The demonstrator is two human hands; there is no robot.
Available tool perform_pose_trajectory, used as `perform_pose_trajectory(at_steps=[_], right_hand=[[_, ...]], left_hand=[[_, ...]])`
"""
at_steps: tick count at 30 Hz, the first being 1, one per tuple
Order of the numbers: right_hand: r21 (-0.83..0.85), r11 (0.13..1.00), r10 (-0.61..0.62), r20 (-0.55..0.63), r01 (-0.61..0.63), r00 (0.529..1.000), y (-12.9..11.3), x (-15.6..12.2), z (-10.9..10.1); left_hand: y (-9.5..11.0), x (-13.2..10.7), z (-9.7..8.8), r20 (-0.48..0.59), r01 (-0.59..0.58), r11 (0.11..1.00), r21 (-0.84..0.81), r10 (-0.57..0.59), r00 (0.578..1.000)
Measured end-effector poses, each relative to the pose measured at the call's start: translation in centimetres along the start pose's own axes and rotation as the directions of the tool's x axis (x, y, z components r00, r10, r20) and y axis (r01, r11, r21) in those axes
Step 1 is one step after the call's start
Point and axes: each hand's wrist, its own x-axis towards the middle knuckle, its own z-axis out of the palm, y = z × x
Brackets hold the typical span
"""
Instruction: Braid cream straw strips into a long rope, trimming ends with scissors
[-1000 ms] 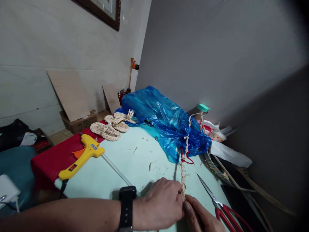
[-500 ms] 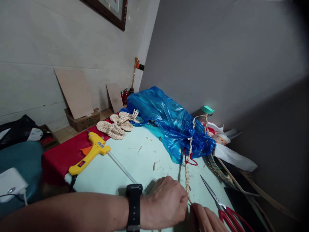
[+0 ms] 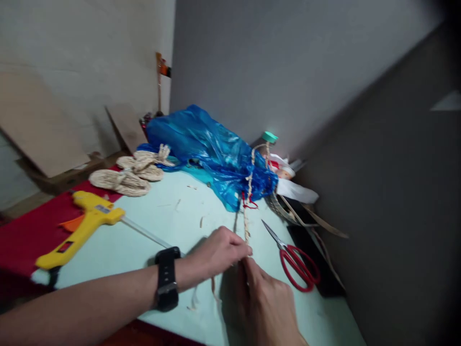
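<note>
Braid (image 3: pixel 247 225) rises off the bench (image 3: pixel 162 226) toward the blue bag (image 3: pixel 201 142), with red thread (image 3: pixel 249 203) tied on it. Left grip (image 3: pixel 216 252) pinches the braid near its bottom. Right grip (image 3: pixel 264 300) is clenched on the end just below, touching the left. Watch (image 3: pixel 166 278) on left wrist. Scissors (image 3: pixel 297 259) lie closed just right of the hands. Glue gun (image 3: pixel 77 226) lies well left, sandals (image 3: pixel 122 175) behind it.
</note>
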Motion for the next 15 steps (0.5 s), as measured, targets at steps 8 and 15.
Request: perform_pose_trajectory(at_steps=[8,15], right_hand=[[0.579,0.776,0.106,0.271,-0.25,0.957,0.9,0.7,-5.1],[0.829,0.487,-0.1,0.366,-0.275,0.925,3.0,-0.5,-8.2]], left_hand=[[0.8,0.1,-0.7,0.014,0.061,0.983,-0.172,-0.059,0.998],[0.6,0.4,-1.1,0.102,0.223,0.938,-0.265,-0.203,0.974]])
